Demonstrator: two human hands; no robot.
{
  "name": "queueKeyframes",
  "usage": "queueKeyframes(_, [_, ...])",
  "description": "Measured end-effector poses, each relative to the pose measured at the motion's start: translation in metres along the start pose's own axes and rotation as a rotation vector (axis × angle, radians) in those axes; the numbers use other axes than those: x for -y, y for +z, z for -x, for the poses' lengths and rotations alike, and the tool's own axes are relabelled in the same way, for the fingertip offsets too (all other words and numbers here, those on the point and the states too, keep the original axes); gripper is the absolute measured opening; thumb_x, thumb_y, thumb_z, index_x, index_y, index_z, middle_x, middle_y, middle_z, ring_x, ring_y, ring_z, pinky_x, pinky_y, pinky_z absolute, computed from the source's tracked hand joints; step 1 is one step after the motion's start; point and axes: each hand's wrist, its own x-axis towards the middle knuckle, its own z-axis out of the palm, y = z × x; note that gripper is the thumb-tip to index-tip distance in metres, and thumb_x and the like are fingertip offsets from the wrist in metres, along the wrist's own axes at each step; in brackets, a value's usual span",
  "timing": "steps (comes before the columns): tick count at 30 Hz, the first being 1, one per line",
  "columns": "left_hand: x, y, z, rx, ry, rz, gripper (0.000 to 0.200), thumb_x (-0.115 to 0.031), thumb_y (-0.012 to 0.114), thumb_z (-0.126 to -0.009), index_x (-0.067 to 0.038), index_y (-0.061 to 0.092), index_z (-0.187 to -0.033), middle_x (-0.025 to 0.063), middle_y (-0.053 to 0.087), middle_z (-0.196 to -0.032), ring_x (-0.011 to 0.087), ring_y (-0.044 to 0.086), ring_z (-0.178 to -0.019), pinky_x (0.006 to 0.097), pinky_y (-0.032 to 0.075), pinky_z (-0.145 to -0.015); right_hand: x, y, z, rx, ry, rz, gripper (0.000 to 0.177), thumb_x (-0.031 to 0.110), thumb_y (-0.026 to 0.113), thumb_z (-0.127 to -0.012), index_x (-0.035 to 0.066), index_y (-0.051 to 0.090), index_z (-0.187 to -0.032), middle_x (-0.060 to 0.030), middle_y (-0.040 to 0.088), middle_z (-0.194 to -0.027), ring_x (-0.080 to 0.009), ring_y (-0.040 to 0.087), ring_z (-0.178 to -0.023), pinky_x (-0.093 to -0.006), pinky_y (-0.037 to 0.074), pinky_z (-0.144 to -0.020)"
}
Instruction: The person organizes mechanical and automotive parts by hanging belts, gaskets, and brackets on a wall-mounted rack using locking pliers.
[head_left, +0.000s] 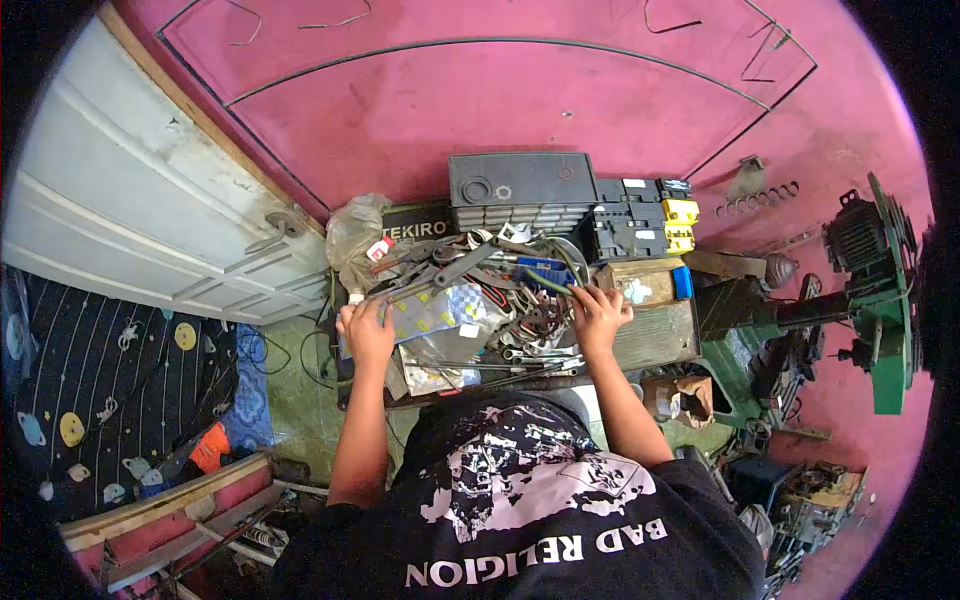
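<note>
One seriously packed tabletop here, shoved up against a pink wall, with a green machine standing off past its right edge. Biggest thing riding on it is the mess of hand tools, wrenches and pliers heaped over the middle and running down to the near edge. Next size down, a black case sits at the far edge, on top of some stacked layers. Just right of that, black and yellow boxes fill the far right corner. A dark case marked TEKIRO is on the far edge too, with a crumpled clear plastic bag beside it at the far left corner. Blue-and-yellow patterned sheet lies left of center, partly under tools. Left hand is right at that sheet's left end, fingers bent, palm down; can't tell if it's actually gripping anything. Right hand is over the right side of the pile, fingers curled at the near end of a thin greenish strip. They look to be touching, but whether it's pinched, can't tell. Smallest bit: a white tag by the sheet's right end.
</note>
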Motion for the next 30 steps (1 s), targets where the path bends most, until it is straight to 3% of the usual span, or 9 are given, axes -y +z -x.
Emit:
queueKeyframes(5, [-0.020,0.013,0.029,0.005,0.012,0.103,0.041,-0.027,0.077,-0.085,-0.011,0.069,-0.121,0.0088,0.064,-0.120,0.0318,0.052,-0.113,0.0499,0.037,-0.099,-0.038,0.017,0.076,0.117,0.281,-0.005,0.022,0.034,0.080,-0.080,0.029,0.079,-0.101,0.0091,0.073,-0.113,-0.0229,0.056,-0.111,-0.0546,0.030,-0.095])
queueKeyframes(8, [-0.046,0.023,0.053,0.089,0.042,0.131,0.054,-0.028,0.075,-0.085,-0.010,0.059,-0.133,0.0114,0.058,-0.129,0.0352,0.049,-0.123,0.0515,0.037,-0.102,-0.046,0.025,0.114,0.232,0.260,0.030,0.021,0.036,0.080,-0.080,0.027,0.079,-0.099,0.0098,0.073,-0.118,-0.0232,0.054,-0.115,-0.0575,0.029,-0.098])
queueKeyframes(13, [-0.083,0.038,0.080,0.260,0.251,0.182,0.053,-0.027,0.075,-0.084,-0.010,0.060,-0.132,0.0114,0.057,-0.131,0.0349,0.049,-0.123,0.0516,0.038,-0.102,-0.037,0.025,0.130,0.380,0.250,0.009,0.024,0.031,0.079,-0.078,0.025,0.078,-0.101,0.0087,0.072,-0.118,-0.0232,0.052,-0.118,-0.0571,0.029,-0.100])
queueKeyframes(15, [-0.091,0.038,0.079,0.297,0.337,0.209,0.054,-0.026,0.075,-0.083,-0.010,0.060,-0.131,0.0118,0.057,-0.132,0.0347,0.050,-0.122,0.0508,0.040,-0.101,-0.029,0.021,0.120,0.340,0.215,0.005,0.037,0.027,0.077,-0.078,0.022,0.073,-0.114,0.0057,0.068,-0.126,-0.0246,0.053,-0.119,-0.0610,0.028,-0.103])
queueKeyframes(16, [-0.095,0.037,0.075,0.295,0.356,0.226,0.053,-0.025,0.075,-0.083,-0.011,0.060,-0.131,0.0114,0.057,-0.132,0.0342,0.051,-0.121,0.0495,0.041,-0.100,-0.027,0.021,0.113,0.364,0.207,0.020,0.056,0.023,0.073,-0.077,0.020,0.061,-0.132,-0.0013,0.064,-0.130,-0.0265,0.051,-0.121,-0.0637,0.028,-0.104])
queueKeyframes(21, [-0.126,0.039,0.040,0.287,0.391,0.239,0.061,-0.023,0.075,-0.083,-0.010,0.055,-0.139,0.0114,0.055,-0.136,0.0351,0.053,-0.120,0.0488,0.043,-0.101,-0.013,0.020,0.039,0.181,0.296,-0.044,0.077,0.024,0.072,-0.077,0.022,0.044,-0.149,-0.0105,0.057,-0.135,-0.0313,0.046,-0.129,-0.0649,0.029,-0.104])
queueKeyframes(27, [-0.183,0.054,-0.006,0.434,0.447,0.127,0.091,-0.027,0.079,-0.080,-0.007,0.031,-0.155,0.0167,0.041,-0.155,0.0376,0.067,-0.106,0.0453,0.057,-0.085,0.007,0.016,-0.042,0.309,-0.005,0.073,0.094,0.037,0.087,-0.067,0.030,0.043,-0.150,-0.0060,0.054,-0.143,-0.0309,0.047,-0.131,-0.0638,0.028,-0.106])
queueKeyframes(29, [-0.190,0.063,-0.008,0.502,0.431,0.047,0.098,-0.028,0.080,-0.079,-0.007,0.025,-0.157,0.0186,0.038,-0.158,0.0375,0.070,-0.099,0.0449,0.059,-0.080,-0.003,0.027,-0.049,0.458,-0.117,0.049,0.093,0.043,0.089,-0.062,0.033,0.050,-0.146,-0.0011,0.061,-0.137,-0.0303,0.050,-0.128,-0.0649,0.027,-0.106])
queueKeyframes(30, [-0.192,0.067,-0.008,0.494,0.436,0.040,0.099,-0.029,0.080,-0.079,-0.006,0.024,-0.158,0.0198,0.038,-0.158,0.0367,0.071,-0.096,0.0447,0.059,-0.079,-0.005,0.024,-0.048,0.385,-0.135,0.019,0.084,0.043,0.089,-0.061,0.032,0.058,-0.138,0.0024,0.069,-0.124,-0.0277,0.055,-0.122,-0.0636,0.029,-0.104])
